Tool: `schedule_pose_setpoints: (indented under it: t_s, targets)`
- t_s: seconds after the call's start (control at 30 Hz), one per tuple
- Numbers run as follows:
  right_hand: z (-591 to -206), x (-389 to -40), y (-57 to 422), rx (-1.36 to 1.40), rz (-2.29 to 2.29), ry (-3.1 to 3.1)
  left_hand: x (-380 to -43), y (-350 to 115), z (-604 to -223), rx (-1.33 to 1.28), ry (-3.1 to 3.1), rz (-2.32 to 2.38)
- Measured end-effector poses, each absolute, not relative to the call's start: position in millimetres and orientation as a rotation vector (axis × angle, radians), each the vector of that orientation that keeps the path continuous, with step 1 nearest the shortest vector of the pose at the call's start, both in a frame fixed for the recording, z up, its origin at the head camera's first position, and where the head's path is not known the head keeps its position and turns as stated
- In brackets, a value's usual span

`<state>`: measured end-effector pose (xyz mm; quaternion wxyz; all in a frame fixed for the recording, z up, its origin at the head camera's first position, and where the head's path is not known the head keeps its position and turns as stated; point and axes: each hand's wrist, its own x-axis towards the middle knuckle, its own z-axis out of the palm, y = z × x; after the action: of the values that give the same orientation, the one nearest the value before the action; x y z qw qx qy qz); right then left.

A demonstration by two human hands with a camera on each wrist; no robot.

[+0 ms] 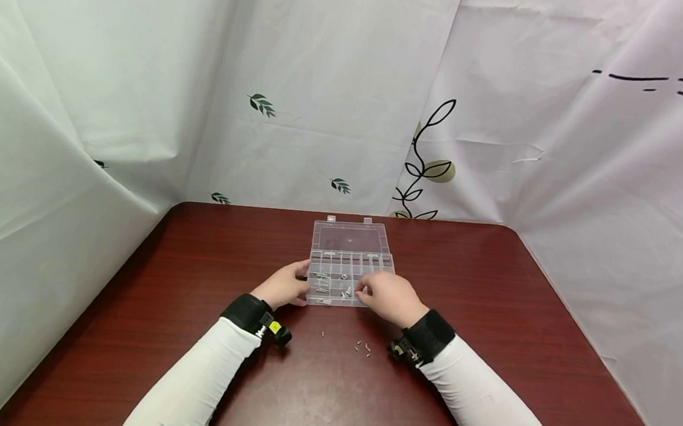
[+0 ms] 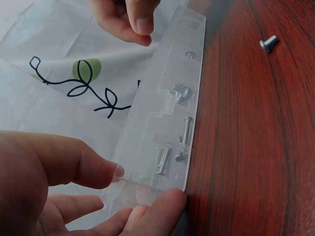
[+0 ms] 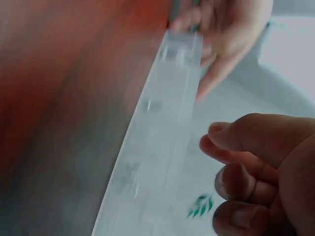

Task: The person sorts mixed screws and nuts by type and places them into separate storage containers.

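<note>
A clear plastic compartment box [image 1: 352, 257] lies on the table with its lid [image 1: 349, 238] folded back. Several silver screws [image 2: 165, 160] lie in its compartments, long ones toward the left end and short ones nearer the middle. At the left end my left hand [image 1: 284, 285] grips the side wall, fingertips on the rim and at the lower corner. My right hand [image 1: 394, 296] hovers over the right front part, fingers curled and thumb tip near the index fingertip. Nothing shows between those tips in the right wrist view, where the box is blurred.
Several small loose screws [image 1: 368, 347] lie on the dark red table [image 1: 481, 277] in front of the box, toward the right hand. Another small piece [image 1: 322, 334] lies apart, farther left. White patterned cloth [image 1: 327, 91] hangs behind the table and along both sides.
</note>
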<state>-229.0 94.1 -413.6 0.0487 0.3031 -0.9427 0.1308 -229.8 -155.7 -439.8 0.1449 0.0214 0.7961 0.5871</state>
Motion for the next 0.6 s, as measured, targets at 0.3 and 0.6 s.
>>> schedule_pose_setpoints:
  t_s: [0.3, 0.6]
  targets:
    - [-415.5, -198.3, 64.6, 1.311, 0.276, -2.76, -229.1, -155.1, -439.0, 0.064, 2.298, 1.696]
    - [-425.2, -186.6, 53.6, 1.475, 0.172, -2.669, -231.5, -156.8, -441.6, 0.081, 2.308, 1.689]
